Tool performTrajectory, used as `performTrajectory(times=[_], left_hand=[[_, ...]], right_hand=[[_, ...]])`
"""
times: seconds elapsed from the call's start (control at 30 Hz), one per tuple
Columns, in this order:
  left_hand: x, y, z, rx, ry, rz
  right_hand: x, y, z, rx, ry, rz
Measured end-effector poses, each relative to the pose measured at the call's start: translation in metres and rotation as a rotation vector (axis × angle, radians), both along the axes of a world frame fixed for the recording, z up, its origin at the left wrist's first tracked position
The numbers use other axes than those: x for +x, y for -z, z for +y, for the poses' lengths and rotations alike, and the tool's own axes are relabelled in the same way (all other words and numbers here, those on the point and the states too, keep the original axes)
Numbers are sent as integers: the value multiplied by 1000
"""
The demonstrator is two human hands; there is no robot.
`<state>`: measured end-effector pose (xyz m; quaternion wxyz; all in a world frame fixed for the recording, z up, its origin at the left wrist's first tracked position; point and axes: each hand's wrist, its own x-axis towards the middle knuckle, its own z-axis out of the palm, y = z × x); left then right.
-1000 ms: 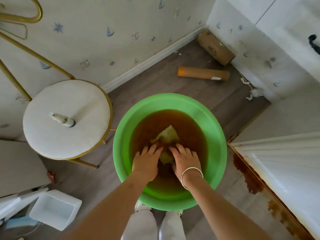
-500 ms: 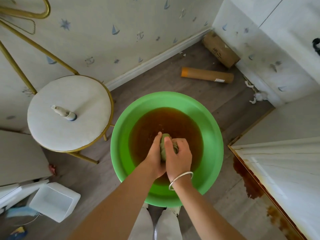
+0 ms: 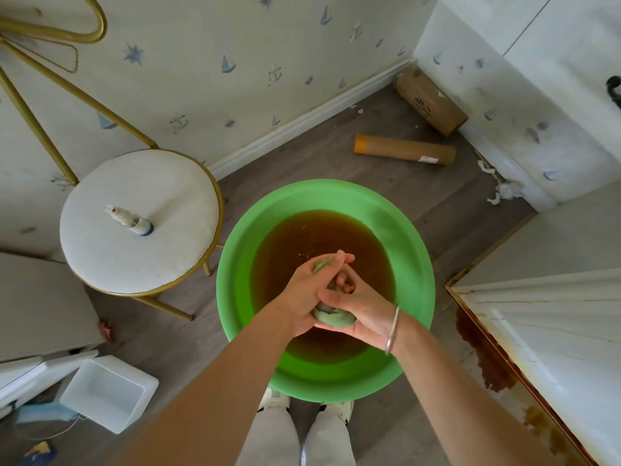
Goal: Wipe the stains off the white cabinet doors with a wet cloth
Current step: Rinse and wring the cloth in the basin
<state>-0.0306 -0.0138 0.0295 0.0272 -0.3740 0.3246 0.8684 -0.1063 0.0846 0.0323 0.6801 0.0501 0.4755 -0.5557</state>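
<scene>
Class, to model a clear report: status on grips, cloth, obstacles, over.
Left grip and right grip hold wadded green cloth over basin of brown water. Cabinet door, right, brown-stained. Stool left, clear of path.

Both hands over round green plastic basin (image 3: 235,264) of brown water: left hand (image 3: 302,294) and right hand (image 3: 359,304) grip bunched pale-green cloth (image 3: 334,317) between them. White cabinet door (image 3: 554,331), brown-stained along edge, at right.

You'll see dark printed characters on the cardboard box (image 3: 430,102) — not legible; the cardboard tube (image 3: 403,151) carries a white label (image 3: 427,159), unreadable too.
</scene>
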Motion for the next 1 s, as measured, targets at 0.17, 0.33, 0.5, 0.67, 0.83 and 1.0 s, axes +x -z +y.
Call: performTrajectory(times=[0.17,0.33,0.5,0.67,0.83,1.0], left_hand=[[-4,2,-9,-88,157,-89],[-6,8,-8,-309,246,-198],[-5,14,-7,-448,258,-253],[-9,17,-3,-598,176,-326],[-9,20,-1,-615,77,-370],[-11,20,1,-716,47,-364]], right_hand=[[0,-3,0,104,-299,162],[17,3,-9,256,-461,450],[32,16,-16,335,-528,682],[39,15,-17,350,-598,849],[43,14,-19,372,-639,910],[44,16,-18,378,-617,932]])
